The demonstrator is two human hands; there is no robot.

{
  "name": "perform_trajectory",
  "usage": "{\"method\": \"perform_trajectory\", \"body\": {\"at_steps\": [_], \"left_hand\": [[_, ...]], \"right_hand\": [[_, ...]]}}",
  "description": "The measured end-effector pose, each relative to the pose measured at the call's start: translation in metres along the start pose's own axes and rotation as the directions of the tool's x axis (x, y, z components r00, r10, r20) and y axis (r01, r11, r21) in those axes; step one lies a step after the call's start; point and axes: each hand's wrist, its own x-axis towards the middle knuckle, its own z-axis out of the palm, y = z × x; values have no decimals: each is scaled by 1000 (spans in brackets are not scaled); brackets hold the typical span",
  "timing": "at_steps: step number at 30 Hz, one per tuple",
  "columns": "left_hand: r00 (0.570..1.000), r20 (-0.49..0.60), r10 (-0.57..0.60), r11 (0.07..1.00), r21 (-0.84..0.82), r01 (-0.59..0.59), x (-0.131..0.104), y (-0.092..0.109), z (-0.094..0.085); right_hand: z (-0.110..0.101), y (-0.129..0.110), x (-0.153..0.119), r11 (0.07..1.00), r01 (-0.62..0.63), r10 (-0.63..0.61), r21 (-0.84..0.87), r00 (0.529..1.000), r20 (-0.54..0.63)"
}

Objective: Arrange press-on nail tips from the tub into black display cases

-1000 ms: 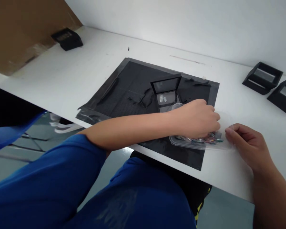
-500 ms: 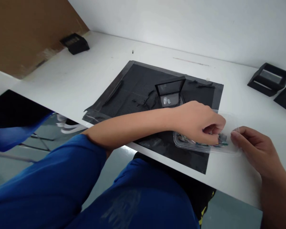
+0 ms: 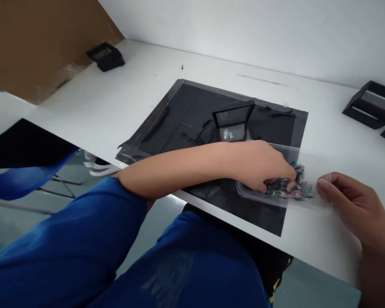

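A clear plastic tub (image 3: 259, 197) lies across the right side of a black mat, reaching past its edge onto the white table. Inside is a heap of small shiny pieces (image 3: 300, 190), teal, pink and clear; their kind is too small to tell. My left hand (image 3: 259, 164) reaches across into the tub, thumb and fingers apart and bent down among the pieces. Its palm side is hidden. With thumb and fingers, my right hand (image 3: 349, 205) pinches the tub's right rim. Behind my left wrist stands a small black hinged case (image 3: 234, 115), lid raised, with two pale glossy pieces (image 3: 228, 134) inside.
The black mat (image 3: 192, 111) is taped to the white table (image 3: 141, 77). Black frame-like boxes stand at the back left (image 3: 107, 57) and far right (image 3: 370, 105). A brown panel (image 3: 51, 42) bounds the left, a white wall (image 3: 244, 34) the back.
My left hand's fingers have spread from a closed curl, and more of the coloured pieces show. My right hand keeps its hold on the tub. The whole view has shifted slightly.
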Motion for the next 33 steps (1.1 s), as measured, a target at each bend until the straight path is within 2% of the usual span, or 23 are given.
{"method": "perform_trajectory", "body": {"at_steps": [4, 8, 12, 17, 27, 33], "left_hand": [[996, -71, 53, 998, -37, -56, 3, -2, 4], [984, -162, 70, 992, -94, -86, 2, -2, 1], [980, -188, 58, 985, -149, -87, 0, -1, -5], [973, -224, 51, 987, -134, -83, 0, 1, -5], [975, -210, 70, 995, -61, -84, 3, 4, 4], [992, -113, 47, 999, 15, -45, 9, 8, 12]], "right_hand": [[-1, 2, 0, 1000, 11, -11, -2, 1000, 8], [-2, 4, -1, 1000, -9, 9, -5, 1000, 8], [-3, 5, -1, 1000, -8, 8, 5, 1000, 12], [-4, 7, -1, 1000, -11, 11, -4, 1000, 17], [-4, 4, -1, 999, -20, 20, -28, 1000, 4], [-4, 3, 0, 998, -18, 18, -59, 1000, -2]]}}
